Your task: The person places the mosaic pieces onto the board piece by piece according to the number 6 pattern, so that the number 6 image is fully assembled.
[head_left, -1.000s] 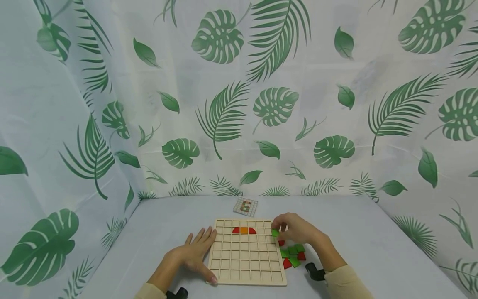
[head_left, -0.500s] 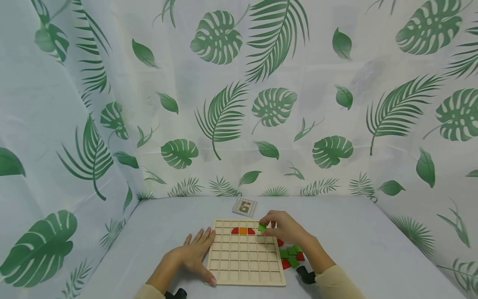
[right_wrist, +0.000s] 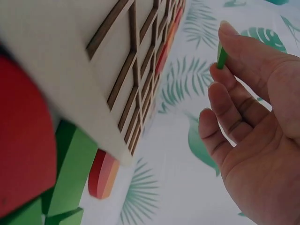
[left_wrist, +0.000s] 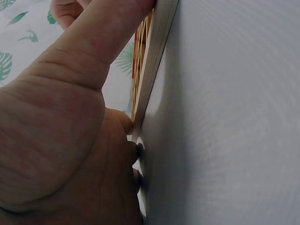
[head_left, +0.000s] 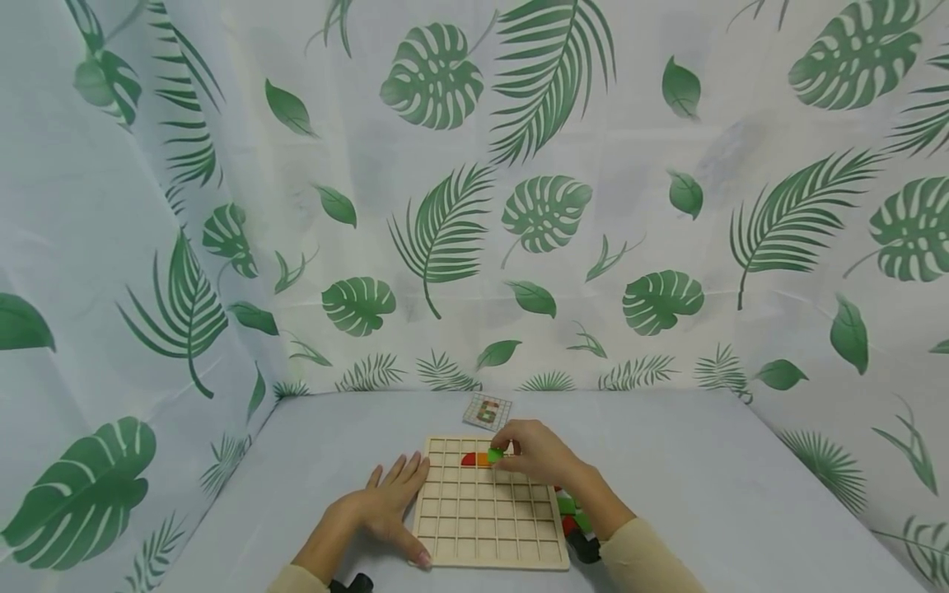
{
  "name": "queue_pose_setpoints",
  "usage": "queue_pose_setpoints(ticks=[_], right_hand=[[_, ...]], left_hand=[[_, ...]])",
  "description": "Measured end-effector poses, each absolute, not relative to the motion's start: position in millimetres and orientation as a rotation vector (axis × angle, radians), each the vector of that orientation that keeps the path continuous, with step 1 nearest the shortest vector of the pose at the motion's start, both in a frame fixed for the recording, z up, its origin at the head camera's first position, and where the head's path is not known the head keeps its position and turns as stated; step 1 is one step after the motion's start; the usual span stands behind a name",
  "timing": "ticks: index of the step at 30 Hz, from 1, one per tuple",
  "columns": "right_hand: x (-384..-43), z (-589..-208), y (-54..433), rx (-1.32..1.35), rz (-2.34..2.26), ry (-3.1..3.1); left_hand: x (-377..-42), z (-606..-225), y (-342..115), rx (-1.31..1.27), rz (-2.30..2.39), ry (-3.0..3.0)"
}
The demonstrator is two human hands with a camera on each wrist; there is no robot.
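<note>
Green tile (head_left: 495, 455) pinched in the right hand (head_left: 535, 451) above a wooden grid board (head_left: 474, 519).
The grip is narrow, thumb and fingertip on the tile, seemingly by its edges, which would leave its flat faces free. Just left of the grip, a red piece (head_left: 469, 459) and an orange piece (head_left: 483, 459) sit side by side in cells, whose ridges likely stop sliding. Farther left, the left hand (head_left: 384, 502) spreads its fingers along the board's side, thumb at the near corner, probably steadying it. Beyond the grip, a patterned card (head_left: 488, 410) lies on the tabletop (head_left: 741, 494), perhaps for easy viewing; nearer, loose green tiles (head_left: 566, 506) lie right of the board, handy to reach.
</note>
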State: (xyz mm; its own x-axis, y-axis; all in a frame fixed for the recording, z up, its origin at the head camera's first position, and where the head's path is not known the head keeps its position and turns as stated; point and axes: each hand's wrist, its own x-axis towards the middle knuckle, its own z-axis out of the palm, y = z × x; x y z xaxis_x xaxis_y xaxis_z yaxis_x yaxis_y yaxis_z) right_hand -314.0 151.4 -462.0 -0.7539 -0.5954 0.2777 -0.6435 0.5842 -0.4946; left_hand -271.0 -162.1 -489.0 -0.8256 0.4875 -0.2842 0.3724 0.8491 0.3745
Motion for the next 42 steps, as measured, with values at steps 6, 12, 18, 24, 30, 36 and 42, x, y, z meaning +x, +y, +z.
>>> queue_pose_setpoints(ticks=[6,12,18,24,30,36,42], right_hand=[[-317,-460,141,1.055,0.891,-2.764],[-321,-462,134,1.083,0.91,-2.757],[-325,-466,126,1.123,0.874,-2.76],[-327,-470,117,1.123,0.787,-2.808],[-326,-470,111,1.114,0.751,-2.856],[-323,-469,108,1.109,0.709,-2.89],[-322,-468,104,1.124,0.642,-2.898]], left_hand=[[-271,-491,-162,0.642,0.429,2.655],[-271,-490,-161,0.631,0.412,2.659],[-271,-490,-161,0.631,0.411,2.663],[-271,-490,-161,0.641,0.422,2.664],[-271,-489,-162,0.652,0.427,2.659],[-269,-487,-162,0.653,0.426,2.657],[-269,-485,-162,0.659,0.417,2.663]])
